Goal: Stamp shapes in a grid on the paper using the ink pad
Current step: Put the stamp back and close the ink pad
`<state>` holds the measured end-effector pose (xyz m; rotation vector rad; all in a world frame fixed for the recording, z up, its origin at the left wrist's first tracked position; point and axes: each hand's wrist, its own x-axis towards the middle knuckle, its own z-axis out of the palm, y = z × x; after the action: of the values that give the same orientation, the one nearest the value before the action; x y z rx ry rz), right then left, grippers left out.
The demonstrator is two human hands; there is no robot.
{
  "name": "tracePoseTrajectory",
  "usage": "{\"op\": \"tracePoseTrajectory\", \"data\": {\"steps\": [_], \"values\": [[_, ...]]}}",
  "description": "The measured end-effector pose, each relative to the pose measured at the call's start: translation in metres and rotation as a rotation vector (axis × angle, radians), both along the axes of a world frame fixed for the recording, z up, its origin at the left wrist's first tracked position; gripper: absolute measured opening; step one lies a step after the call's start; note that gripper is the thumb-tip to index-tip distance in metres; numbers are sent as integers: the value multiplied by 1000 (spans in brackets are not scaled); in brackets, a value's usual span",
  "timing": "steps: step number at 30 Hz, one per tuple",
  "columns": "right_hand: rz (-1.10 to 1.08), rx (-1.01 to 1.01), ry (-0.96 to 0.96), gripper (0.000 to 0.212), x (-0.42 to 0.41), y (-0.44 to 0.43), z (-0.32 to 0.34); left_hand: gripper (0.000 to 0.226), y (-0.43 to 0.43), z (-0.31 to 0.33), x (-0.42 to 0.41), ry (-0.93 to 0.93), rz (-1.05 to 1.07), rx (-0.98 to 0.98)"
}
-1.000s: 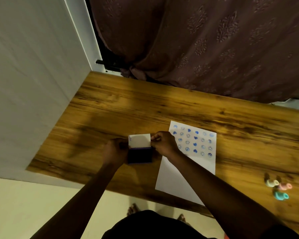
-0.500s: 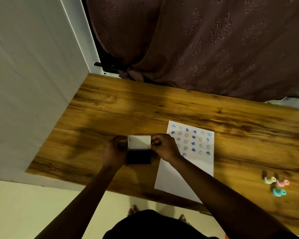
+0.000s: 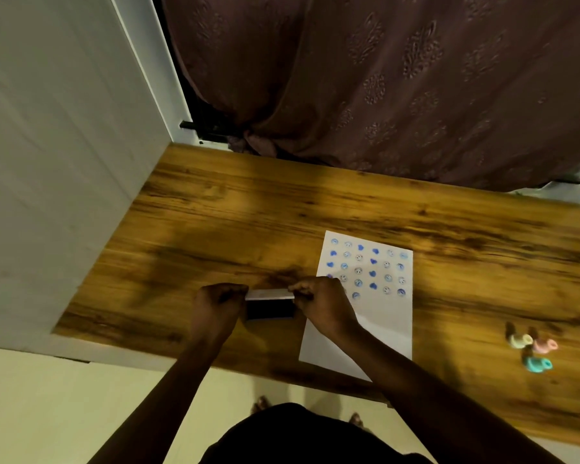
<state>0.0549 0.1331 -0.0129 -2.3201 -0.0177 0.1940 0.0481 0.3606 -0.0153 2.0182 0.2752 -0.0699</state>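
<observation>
A dark ink pad with a pale hinged lid sits on the wooden table, left of a white paper. The lid is tilted low over the dark pad. My left hand grips the pad's left side and my right hand pinches the lid's right end. The paper's upper half carries a grid of blue stamped faces and hearts. Three small stamps lie at the right: cream, pink and teal.
A white wall panel borders the table's left side and a brown patterned curtain hangs behind it. The table's near edge runs just below my hands, with the floor and my feet beneath.
The ink pad's lid has swung down from nearly upright to almost flat over the pad. Both hands stay on it.
</observation>
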Motion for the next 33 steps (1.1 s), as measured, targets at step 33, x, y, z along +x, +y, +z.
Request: {"op": "tracePoseTrajectory", "data": {"steps": [33], "values": [[-248, 7, -5, 35, -16, -16, 30, 25, -51, 21, -1, -29, -11, -59]]}}
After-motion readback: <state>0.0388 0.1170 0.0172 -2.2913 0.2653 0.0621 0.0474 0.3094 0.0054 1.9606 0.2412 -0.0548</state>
